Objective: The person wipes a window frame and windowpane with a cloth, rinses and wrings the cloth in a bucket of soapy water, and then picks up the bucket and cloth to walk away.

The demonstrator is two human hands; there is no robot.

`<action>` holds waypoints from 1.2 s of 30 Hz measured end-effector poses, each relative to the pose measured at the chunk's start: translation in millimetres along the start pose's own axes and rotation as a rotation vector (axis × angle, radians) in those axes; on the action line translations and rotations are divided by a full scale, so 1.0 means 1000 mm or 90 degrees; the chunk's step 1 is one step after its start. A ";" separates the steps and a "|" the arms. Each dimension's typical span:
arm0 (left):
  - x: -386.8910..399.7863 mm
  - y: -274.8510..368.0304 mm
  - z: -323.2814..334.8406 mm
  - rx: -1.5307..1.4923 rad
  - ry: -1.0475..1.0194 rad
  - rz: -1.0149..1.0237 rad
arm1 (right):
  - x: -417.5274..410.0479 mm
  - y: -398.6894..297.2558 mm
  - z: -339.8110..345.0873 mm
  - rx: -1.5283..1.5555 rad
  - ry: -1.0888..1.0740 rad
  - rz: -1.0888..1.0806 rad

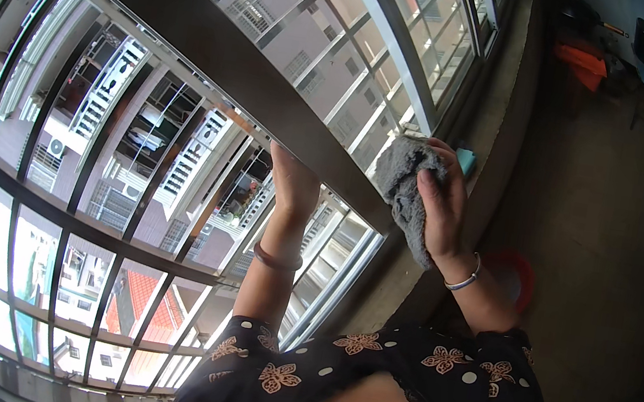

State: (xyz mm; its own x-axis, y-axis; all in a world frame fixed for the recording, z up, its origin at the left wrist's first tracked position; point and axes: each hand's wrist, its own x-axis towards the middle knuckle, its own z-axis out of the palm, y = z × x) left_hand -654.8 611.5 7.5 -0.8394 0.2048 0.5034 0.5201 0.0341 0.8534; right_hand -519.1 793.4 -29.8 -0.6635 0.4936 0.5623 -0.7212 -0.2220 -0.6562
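Observation:
My right hand [445,201] grips a bunched grey cloth [405,179], its thumb pressed into the folds. The cloth lies at the lower end of a window pane, beside the dark window frame [219,54]; I cannot tell how firmly it touches the glass. On the other side of that frame bar, my left hand [293,181] reaches up behind its edge. The bar hides the left fingers, so their grip is out of sight.
Outside the window, metal security bars [97,239] cross the view. A sill [496,102] runs along the wall, with a light-blue object [465,160] on it. A red-rimmed basin [525,281] stands on the floor [591,241]. Orange cloth-like material [583,65] and a pan [581,15] are farther off.

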 end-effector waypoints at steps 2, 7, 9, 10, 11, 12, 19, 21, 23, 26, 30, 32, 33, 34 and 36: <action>-0.011 0.012 -0.011 -0.284 -0.074 -0.061 | -0.007 -0.004 0.021 -0.030 -0.083 -0.075; -0.080 0.012 -0.039 0.046 0.129 0.247 | -0.017 -0.016 0.063 -0.097 -0.231 -0.217; -0.131 0.002 -0.059 0.173 0.033 0.382 | -0.016 -0.012 0.079 -0.077 -0.243 -0.243; -0.155 0.006 -0.044 0.088 -0.026 0.315 | -0.016 -0.008 0.089 -0.029 -0.268 -0.227; -0.181 0.015 -0.034 0.127 -0.069 0.185 | -0.020 -0.008 0.095 0.011 -0.290 -0.208; -0.187 0.029 -0.031 -0.014 -0.041 0.063 | -0.026 -0.009 0.107 0.053 -0.276 -0.176; -0.178 0.068 -0.071 -0.811 -0.059 -0.317 | -0.052 0.000 0.130 0.037 -0.413 -0.144; -0.158 0.077 -0.087 -0.556 0.045 -0.270 | -0.042 -0.019 0.134 -0.005 -0.413 -0.196; -0.113 0.088 -0.107 -0.425 0.146 -0.101 | -0.031 -0.027 0.124 -0.223 -0.357 -0.340; -0.022 0.088 -0.136 -0.094 0.212 0.243 | -0.010 -0.007 0.115 -0.211 -0.247 -0.417; 0.147 0.145 -0.145 -0.362 0.125 0.204 | 0.004 0.032 0.129 -0.299 -0.273 -0.387; 0.217 0.200 -0.108 -0.232 -0.268 0.468 | 0.001 0.057 0.130 -0.388 -0.274 -0.421; 0.241 0.209 -0.075 -0.245 -0.594 0.654 | 0.007 0.069 0.124 -0.377 -0.271 -0.394; 0.250 0.182 -0.057 -0.284 -0.605 0.635 | 0.009 0.069 0.117 -0.412 -0.274 -0.380; 0.272 0.147 -0.065 -0.365 -0.577 0.543 | 0.001 0.062 0.121 -0.444 -0.282 -0.374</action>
State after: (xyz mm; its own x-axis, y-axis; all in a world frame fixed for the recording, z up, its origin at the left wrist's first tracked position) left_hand -817.0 608.3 278.7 0.2165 0.5273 0.8216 0.4950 -0.7847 0.3731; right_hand -588.4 678.5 -8.7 -0.3577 -0.0214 0.9336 -0.7740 0.5661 -0.2836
